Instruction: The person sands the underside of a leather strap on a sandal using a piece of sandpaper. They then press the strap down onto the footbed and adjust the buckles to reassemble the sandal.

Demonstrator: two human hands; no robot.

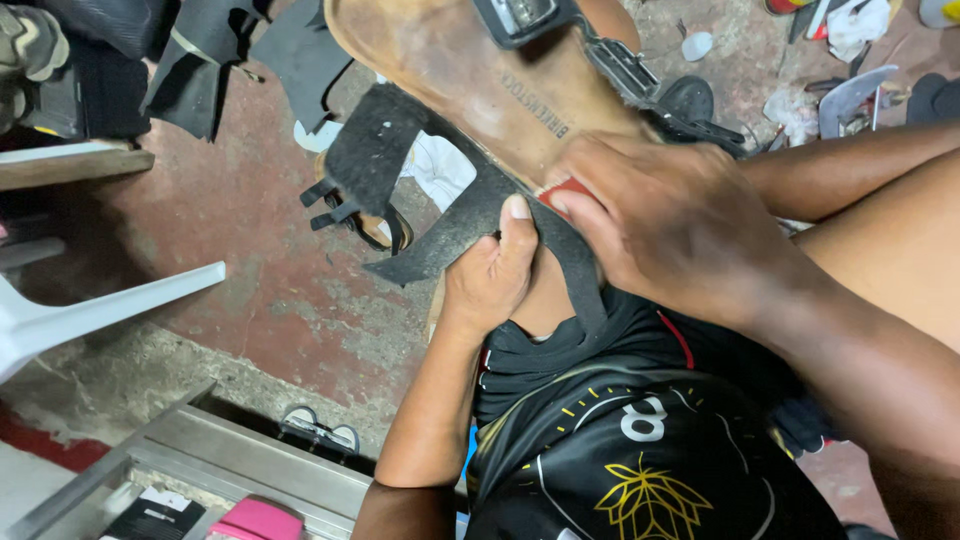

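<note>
L hand [492,272] grips the black rubber strip [470,225], thumb pressed on top, while R hand [672,222] has fingers pinched shut on a small red tool [566,190] at the sandal [480,75] sole's edge on the lap — best w/ strip taut, short strokes away from thumb.

Sandal [470,75] on lap, above left hand [490,275]; right hand [670,225] right of it.

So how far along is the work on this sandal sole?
Done: black sole layer partly peeled off the sandal. In hand: left hand pinches the sole strip, right hand presses a small red tool at the seam. Left: the strip remains attached near the hands.
</note>
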